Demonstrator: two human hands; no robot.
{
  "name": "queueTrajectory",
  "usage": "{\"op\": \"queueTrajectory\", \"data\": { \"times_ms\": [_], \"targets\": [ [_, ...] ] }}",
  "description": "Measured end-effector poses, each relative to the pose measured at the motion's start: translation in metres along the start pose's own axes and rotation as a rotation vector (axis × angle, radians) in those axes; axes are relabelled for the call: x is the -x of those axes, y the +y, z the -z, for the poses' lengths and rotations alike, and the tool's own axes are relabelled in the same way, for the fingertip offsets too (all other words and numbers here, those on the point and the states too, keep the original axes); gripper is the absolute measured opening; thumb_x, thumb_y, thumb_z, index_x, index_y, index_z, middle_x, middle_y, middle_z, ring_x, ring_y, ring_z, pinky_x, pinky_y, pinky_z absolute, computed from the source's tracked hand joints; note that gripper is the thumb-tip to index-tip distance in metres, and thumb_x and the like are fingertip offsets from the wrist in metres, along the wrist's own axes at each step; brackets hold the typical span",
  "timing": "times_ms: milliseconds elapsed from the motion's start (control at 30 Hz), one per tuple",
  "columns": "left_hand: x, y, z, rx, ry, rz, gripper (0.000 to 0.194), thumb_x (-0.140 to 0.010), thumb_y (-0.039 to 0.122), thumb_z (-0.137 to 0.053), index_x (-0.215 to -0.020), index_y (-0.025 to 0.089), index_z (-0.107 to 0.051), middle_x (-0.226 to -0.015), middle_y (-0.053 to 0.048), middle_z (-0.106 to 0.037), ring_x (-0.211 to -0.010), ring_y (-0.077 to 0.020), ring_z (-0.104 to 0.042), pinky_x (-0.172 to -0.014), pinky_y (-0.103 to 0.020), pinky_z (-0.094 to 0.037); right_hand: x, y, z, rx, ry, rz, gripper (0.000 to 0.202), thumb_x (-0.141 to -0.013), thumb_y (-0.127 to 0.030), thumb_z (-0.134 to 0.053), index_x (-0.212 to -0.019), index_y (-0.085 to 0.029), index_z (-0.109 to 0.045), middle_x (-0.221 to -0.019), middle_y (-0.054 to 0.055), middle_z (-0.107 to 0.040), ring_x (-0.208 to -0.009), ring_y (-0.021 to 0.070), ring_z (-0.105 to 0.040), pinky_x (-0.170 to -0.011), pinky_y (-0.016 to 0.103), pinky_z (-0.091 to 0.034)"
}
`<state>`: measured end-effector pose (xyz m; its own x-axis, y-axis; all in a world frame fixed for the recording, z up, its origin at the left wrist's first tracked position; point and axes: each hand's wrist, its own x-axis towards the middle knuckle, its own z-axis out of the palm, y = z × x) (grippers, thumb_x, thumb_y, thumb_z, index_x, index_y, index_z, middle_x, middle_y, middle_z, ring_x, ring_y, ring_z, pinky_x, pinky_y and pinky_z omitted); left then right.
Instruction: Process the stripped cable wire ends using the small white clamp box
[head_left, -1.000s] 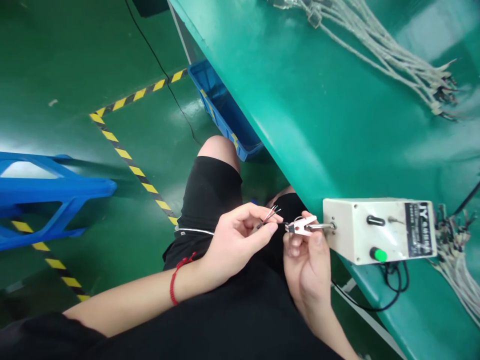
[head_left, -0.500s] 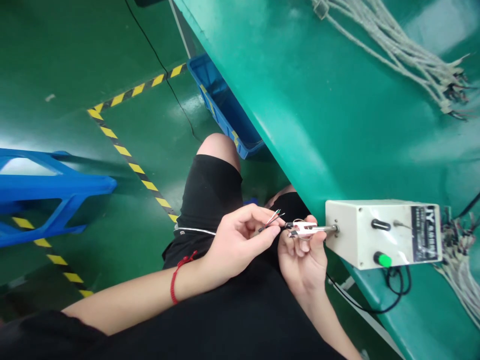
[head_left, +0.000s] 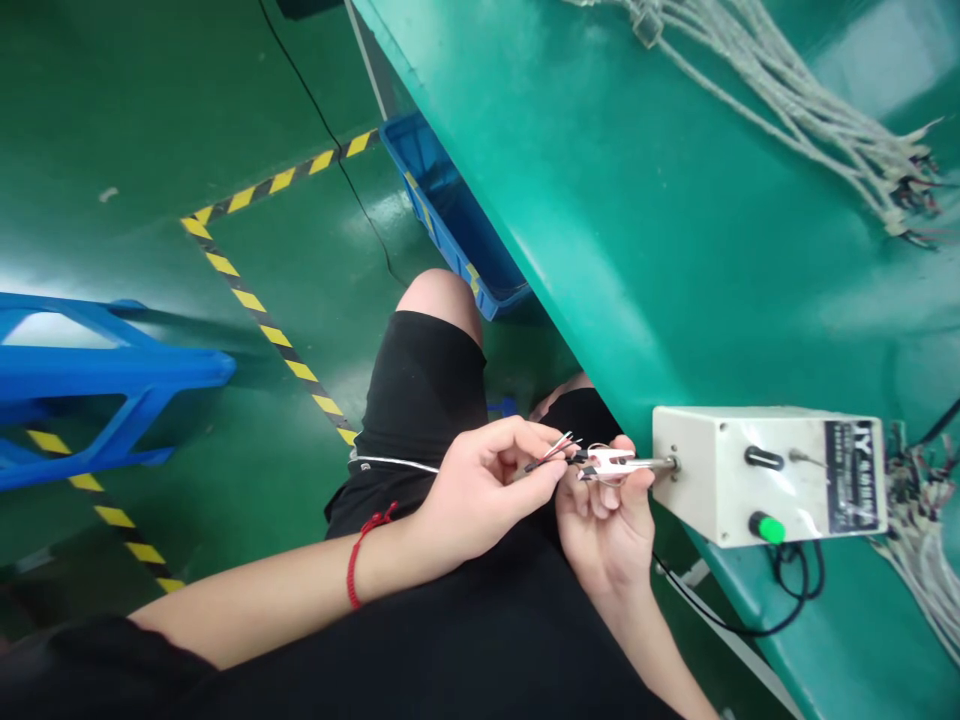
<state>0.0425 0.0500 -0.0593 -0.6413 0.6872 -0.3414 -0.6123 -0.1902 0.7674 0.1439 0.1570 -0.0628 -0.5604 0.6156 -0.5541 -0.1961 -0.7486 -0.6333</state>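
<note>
My left hand (head_left: 487,485) pinches a thin cable's end, and short white and dark wires (head_left: 559,447) stick out past its fingertips. To its right, my right hand (head_left: 607,520) has its thumb and fingers closed around a white clip-like piece (head_left: 606,461) with black tips. That piece sits on a metal shaft (head_left: 656,463) coming out of a cream box-shaped machine (head_left: 739,480). On the machine are a black switch and a green knob (head_left: 770,529). A thin wire loops around the white piece. The two hands are close together, above my lap.
Bundles of grey cables (head_left: 795,100) lie on the green table (head_left: 600,170), with more cables (head_left: 919,540) right of the machine. A blue bin (head_left: 450,225) stands beside the table edge. A blue stool (head_left: 112,375) is at the left, near striped floor tape (head_left: 277,335).
The view has shifted slightly. My left fingertips and the wires they pinch have moved a little right and down, closer to the white piece. My right hand keeps its hold.
</note>
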Motion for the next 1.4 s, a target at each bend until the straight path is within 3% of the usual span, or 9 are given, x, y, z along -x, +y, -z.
{"op": "queueTrajectory", "data": {
  "times_ms": [267,400,500,600,733,933,1133,1300,1400],
  "targets": [
    [0.002,0.0,-0.002,0.002,-0.035,-0.021,0.007,-0.09,0.01,-0.075,-0.088,0.015,-0.072,-0.103,-0.007,-0.078,-0.093,-0.0151,-0.074,-0.081,-0.025,-0.057,0.005,-0.004,0.002,0.076,-0.05,-0.049,0.041,-0.083,-0.052,-0.084,-0.115,-0.028,-0.074,-0.063,-0.008,-0.038,-0.053,0.0069,-0.025,-0.049,0.018,-0.033],
    [0.003,0.001,-0.001,-0.054,-0.014,0.013,0.006,-0.09,0.015,-0.077,-0.087,0.015,-0.072,-0.101,-0.007,-0.077,-0.088,-0.0148,-0.072,-0.074,-0.024,-0.054,0.029,-0.015,0.009,0.484,-0.116,0.007,0.038,-0.101,-0.052,-0.059,-0.121,-0.023,-0.072,-0.065,-0.002,-0.056,-0.051,0.0086,-0.041,-0.049,0.022,-0.038],
    [0.006,0.0,0.001,-0.159,0.018,0.06,0.009,-0.091,0.022,-0.078,-0.088,0.016,-0.072,-0.091,-0.005,-0.073,-0.074,-0.0117,-0.064,-0.062,-0.022,-0.046,0.05,-0.028,0.025,1.001,0.026,0.466,0.02,-0.095,-0.03,-0.071,-0.11,-0.018,-0.077,-0.073,0.004,-0.07,-0.057,0.014,-0.061,-0.052,0.026,-0.048],
    [0.009,-0.001,0.003,-0.232,0.03,0.075,0.013,-0.091,0.028,-0.078,-0.09,0.018,-0.071,-0.079,-0.002,-0.067,-0.063,-0.0094,-0.054,-0.055,-0.022,-0.039,0.052,-0.044,0.044,1.209,0.342,1.116,0.046,-0.077,-0.013,-0.085,-0.122,-0.014,-0.075,-0.078,0.007,-0.074,-0.06,0.0179,-0.065,-0.052,0.028,-0.049],
    [0.01,-0.003,0.004,-0.239,0.028,0.07,0.014,-0.092,0.031,-0.077,-0.089,0.018,-0.07,-0.076,-0.001,-0.065,-0.062,-0.01,-0.051,-0.055,-0.024,-0.036,0.032,-0.059,0.063,1.279,0.411,1.406,0.057,-0.067,-0.012,-0.091,-0.121,-0.008,-0.077,-0.071,0.008,-0.072,-0.051,0.0161,-0.058,-0.047,0.029,-0.045],
    [0.009,-0.005,0.004,-0.233,0.045,0.06,0.015,-0.091,0.03,-0.078,-0.088,0.018,-0.07,-0.077,-0.002,-0.065,-0.066,-0.0112,-0.054,-0.058,-0.024,-0.039,0.028,-0.059,0.068,1.277,0.39,1.441,0.059,-0.064,-0.011,-0.093,-0.121,-0.01,-0.077,-0.074,0.01,-0.076,-0.051,0.0187,-0.062,-0.045,0.03,-0.045],
    [0.008,-0.005,0.002,-0.22,0.042,0.058,0.017,-0.09,0.031,-0.078,-0.088,0.017,-0.069,-0.077,-0.002,-0.066,-0.066,-0.0118,-0.055,-0.058,-0.024,-0.041,0.038,-0.057,0.066,1.287,0.417,1.287,0.057,-0.07,-0.012,-0.091,-0.125,-0.013,-0.076,-0.079,0.011,-0.077,-0.059,0.0214,-0.063,-0.058,0.039,-0.053],
    [0.01,-0.004,0.003,-0.203,0.047,0.07,0.018,-0.09,0.032,-0.078,-0.088,0.017,-0.069,-0.076,-0.002,-0.065,-0.066,-0.012,-0.055,-0.058,-0.024,-0.041,0.047,-0.052,0.06,1.239,0.366,1.221,0.062,-0.075,-0.014,-0.088,-0.134,-0.014,-0.07,-0.078,0.007,-0.074,-0.061,0.0199,-0.064,-0.053,0.033,-0.05],
    [0.013,0.0,0.004,-0.196,0.069,0.044,0.016,-0.091,0.029,-0.078,-0.087,0.017,-0.069,-0.076,-0.001,-0.064,-0.066,-0.0111,-0.055,-0.058,-0.023,-0.042,0.06,-0.045,0.043,1.18,0.259,1.055,0.045,-0.083,-0.018,-0.081,-0.127,-0.02,-0.074,-0.082,0.005,-0.074,-0.063,0.0181,-0.067,-0.052,0.029,-0.051]
  ]
}}
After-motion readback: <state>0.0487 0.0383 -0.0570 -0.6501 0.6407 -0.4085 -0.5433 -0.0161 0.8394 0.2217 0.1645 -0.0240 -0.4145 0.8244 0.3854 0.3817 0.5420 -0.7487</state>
